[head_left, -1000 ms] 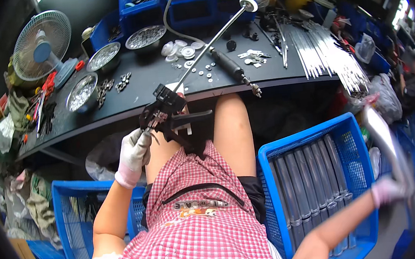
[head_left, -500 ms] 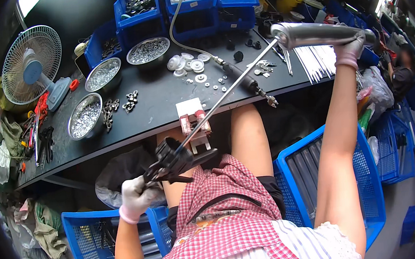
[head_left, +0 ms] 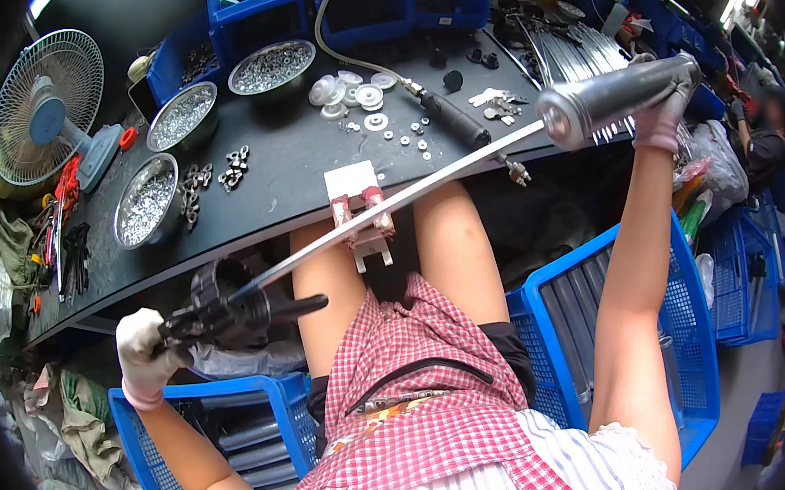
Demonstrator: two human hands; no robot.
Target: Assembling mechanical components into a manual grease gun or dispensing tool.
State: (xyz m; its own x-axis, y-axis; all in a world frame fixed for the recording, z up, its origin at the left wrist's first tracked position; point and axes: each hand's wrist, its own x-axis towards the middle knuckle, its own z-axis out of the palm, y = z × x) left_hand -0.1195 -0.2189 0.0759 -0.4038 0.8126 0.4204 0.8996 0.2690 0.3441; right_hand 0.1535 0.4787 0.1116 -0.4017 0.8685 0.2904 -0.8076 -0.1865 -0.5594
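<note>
My gloved left hand [head_left: 148, 355] is closed on the back end of a black handle piece [head_left: 225, 306] with a round collar and a lever. A long thin metal rod [head_left: 389, 206] slants up and right from that piece into the end of a grey metal tube [head_left: 604, 100]. My gloved right hand [head_left: 675, 108] grips the tube near its far end, raised over the bench's right side. Below the rod, at the bench edge, stands a small white fixture [head_left: 353, 183] with two reddish wrapped posts. The inside of the tube is hidden.
Metal bowls [head_left: 148, 206] of small parts, white discs [head_left: 368, 96] and a black air tool [head_left: 456, 120] lie on the dark bench [head_left: 284, 175]. Blue baskets of tubes flank my legs, left [head_left: 255, 385] and right [head_left: 534, 293]. A fan [head_left: 49, 112] stands at left.
My left hand has moved left with the black handle piece. The tube has shifted lower and slightly right in view, its near end turned, and more rod lies across the fixture.
</note>
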